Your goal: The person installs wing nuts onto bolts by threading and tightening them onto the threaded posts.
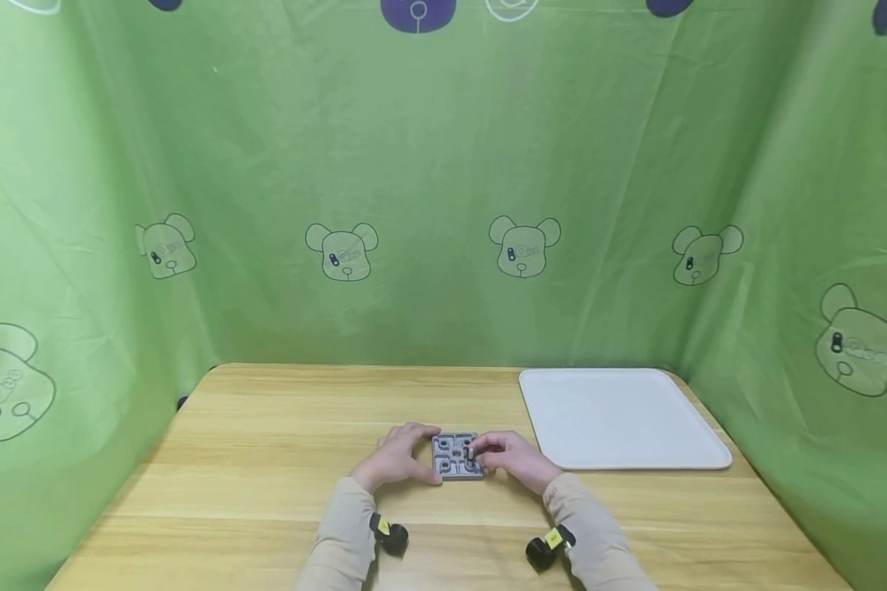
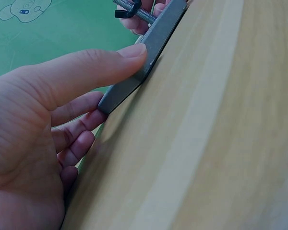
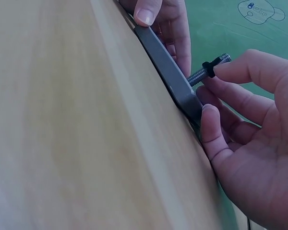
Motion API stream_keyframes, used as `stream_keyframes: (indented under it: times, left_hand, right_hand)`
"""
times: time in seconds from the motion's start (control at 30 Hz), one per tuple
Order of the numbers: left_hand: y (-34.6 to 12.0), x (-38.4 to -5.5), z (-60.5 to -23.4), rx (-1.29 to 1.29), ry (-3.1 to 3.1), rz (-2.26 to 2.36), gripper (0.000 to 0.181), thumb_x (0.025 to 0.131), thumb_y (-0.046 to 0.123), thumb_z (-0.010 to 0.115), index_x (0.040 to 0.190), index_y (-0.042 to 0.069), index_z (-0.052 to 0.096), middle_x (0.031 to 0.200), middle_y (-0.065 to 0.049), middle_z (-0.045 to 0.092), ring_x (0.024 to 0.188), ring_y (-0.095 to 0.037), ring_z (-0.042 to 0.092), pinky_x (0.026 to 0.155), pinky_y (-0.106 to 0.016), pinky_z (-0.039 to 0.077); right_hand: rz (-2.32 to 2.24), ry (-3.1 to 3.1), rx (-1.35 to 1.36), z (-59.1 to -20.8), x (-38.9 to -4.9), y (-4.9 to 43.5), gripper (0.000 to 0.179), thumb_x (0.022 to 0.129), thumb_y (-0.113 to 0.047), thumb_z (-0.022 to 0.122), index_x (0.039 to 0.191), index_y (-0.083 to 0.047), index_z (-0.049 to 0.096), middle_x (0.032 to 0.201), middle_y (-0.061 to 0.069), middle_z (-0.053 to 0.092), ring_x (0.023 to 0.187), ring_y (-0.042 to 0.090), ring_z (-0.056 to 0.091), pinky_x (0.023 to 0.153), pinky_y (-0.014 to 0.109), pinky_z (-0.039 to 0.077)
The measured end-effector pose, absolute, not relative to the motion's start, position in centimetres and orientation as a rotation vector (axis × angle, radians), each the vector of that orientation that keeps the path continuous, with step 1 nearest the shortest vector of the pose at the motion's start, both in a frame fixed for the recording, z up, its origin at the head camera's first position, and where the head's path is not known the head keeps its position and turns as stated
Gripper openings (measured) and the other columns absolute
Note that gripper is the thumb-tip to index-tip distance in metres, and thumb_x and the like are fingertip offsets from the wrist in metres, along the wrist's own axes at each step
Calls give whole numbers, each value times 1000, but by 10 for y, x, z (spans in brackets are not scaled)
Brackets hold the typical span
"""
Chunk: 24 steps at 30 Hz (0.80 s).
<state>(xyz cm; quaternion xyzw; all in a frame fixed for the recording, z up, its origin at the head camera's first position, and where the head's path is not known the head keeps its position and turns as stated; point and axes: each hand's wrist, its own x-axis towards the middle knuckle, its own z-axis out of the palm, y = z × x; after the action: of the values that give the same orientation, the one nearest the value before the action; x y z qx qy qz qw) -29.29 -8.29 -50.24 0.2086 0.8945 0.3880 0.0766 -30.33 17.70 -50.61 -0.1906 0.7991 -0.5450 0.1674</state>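
A square grey metal plate (image 1: 457, 475) with grooves and round holes in its top lies on the wooden table. My left hand (image 1: 395, 458) grips its left side, the thumb (image 2: 133, 51) against the near edge and the fingers round the far corner. From the plate's right part rises a threaded bolt (image 3: 198, 76) carrying a black wing nut (image 3: 210, 66). Thumb and forefinger of my right hand (image 1: 516, 458) pinch the wing nut, while a lower finger (image 3: 211, 123) of that hand sits right by the plate's corner. The bolt's foot is hidden in the right wrist view.
A white rectangular tray (image 1: 624, 419) lies at the table's back right, beyond my right hand. Green printed cloth (image 1: 429, 148) hangs behind the table (image 1: 288, 410) and at both sides. Each sleeved wrist wears a small black camera (image 1: 394, 539) on a strap.
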Motion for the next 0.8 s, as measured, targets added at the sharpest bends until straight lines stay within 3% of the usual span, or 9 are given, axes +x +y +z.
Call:
stream_keyframes:
  times: [0.13, 0.43, 0.6, 0.8]
  left_hand:
    - [-83, -293, -502, 626, 2681, 1158, 88, 63, 38, 85, 141, 17, 50, 144, -8, 51, 134, -33, 40, 110, -61, 26]
    - [-82, -292, -502, 612, 2682, 1154, 88, 64, 39, 85, 141, 17, 49, 145, -8, 50, 134, -32, 40, 110, -61, 26]
    - [-82, -292, -502, 601, 2678, 1161, 88, 64, 39, 85, 142, 18, 49, 145, -8, 50, 135, -32, 39, 110, -62, 26]
    - [-83, -291, -501, 598, 2672, 1170, 88, 63, 39, 85, 142, 18, 49, 146, -8, 49, 135, -32, 38, 111, -62, 25]
  right_hand:
    - [-1574, 2251, -545, -505, -302, 176, 33, 83, -12, 67, 110, 8, 64, 102, 8, 66, 87, 11, 58, 73, 22, 51]
    - [-1551, 2298, -514, -499, -298, 173, 32, 83, -14, 70, 108, 6, 65, 104, 12, 65, 90, 13, 55, 77, 23, 48]
    - [-1567, 2285, -499, -501, -299, 171, 31, 82, -14, 72, 106, 5, 64, 92, 2, 62, 81, 12, 54, 68, 22, 49]
    - [-1571, 2312, -487, -503, -299, 167, 29, 81, -14, 74, 101, 5, 63, 86, 0, 59, 77, 12, 53, 63, 21, 50]
